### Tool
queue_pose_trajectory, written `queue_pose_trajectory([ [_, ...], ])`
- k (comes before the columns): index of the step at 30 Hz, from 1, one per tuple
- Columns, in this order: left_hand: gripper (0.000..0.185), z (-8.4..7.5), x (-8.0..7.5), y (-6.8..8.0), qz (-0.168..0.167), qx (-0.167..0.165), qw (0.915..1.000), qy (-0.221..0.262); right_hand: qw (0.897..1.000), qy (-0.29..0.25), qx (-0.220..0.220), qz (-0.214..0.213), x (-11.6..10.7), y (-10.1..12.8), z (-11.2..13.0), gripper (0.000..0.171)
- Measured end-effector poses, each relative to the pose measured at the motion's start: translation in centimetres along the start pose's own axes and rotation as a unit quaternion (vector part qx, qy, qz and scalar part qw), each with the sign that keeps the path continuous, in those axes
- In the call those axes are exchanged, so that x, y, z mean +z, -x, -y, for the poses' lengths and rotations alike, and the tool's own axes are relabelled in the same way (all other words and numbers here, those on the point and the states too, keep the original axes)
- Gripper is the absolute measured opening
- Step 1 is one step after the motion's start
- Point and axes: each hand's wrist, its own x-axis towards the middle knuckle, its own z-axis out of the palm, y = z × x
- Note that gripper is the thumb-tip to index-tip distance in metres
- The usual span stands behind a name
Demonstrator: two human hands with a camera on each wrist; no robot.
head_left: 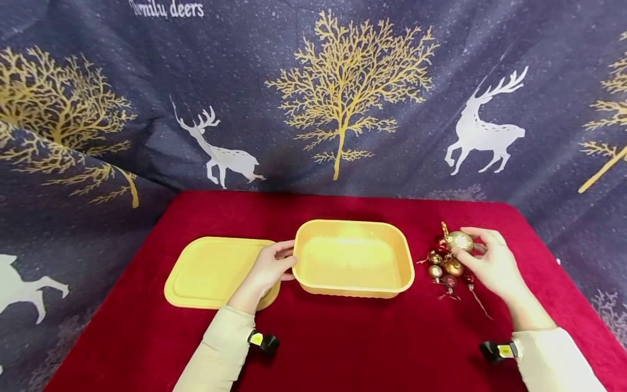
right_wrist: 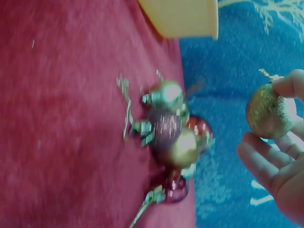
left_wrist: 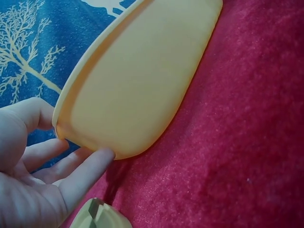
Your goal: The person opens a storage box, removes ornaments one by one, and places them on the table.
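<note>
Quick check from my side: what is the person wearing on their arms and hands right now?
Both arms wear long, pale cream sleeves. The left hand and right hand are bare, with no gloves. Each wrist carries a small black camera unit with a yellow label, the left wrist unit and the right wrist unit.

yellow box [head_left: 354,260] and lid [head_left: 210,270], red cloth [head_left: 343,337], gold glitter bauble [head_left: 459,240], navy backdrop [head_left: 313,81] with gold trees, white deer

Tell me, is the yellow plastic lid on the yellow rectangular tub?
No, the yellow plastic lid lies beside the open yellow tub.
</note>
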Motion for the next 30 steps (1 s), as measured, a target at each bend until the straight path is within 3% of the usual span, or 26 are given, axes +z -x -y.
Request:
queue_pose_trajectory([
  [7, 0.05, 0.0, -0.1, 0.5, 0.013, -0.004, 0.9999, -0.003, 0.997, 0.047, 0.053, 0.002, -1.0, 0.4, -2.2, 0.045],
  [15, 0.048, 0.4, 0.2, 0.6, 0.014, 0.02, 0.9996, -0.013, 0.988, 0.101, 0.114, 0.038, -1.5, 1.4, -4.6, 0.048],
  [22, 0.047, 0.8, 0.3, 0.7, 0.007, -0.008, 0.9999, -0.007, 0.984, 0.119, 0.109, 0.074, -1.1, 2.6, -5.9, 0.045],
  [30, 0.047, 0.8, 0.2, 0.9, 0.012, -0.002, 0.9993, -0.034, 0.982, 0.12, 0.103, 0.103, -0.7, 3.0, -6.2, 0.043],
])
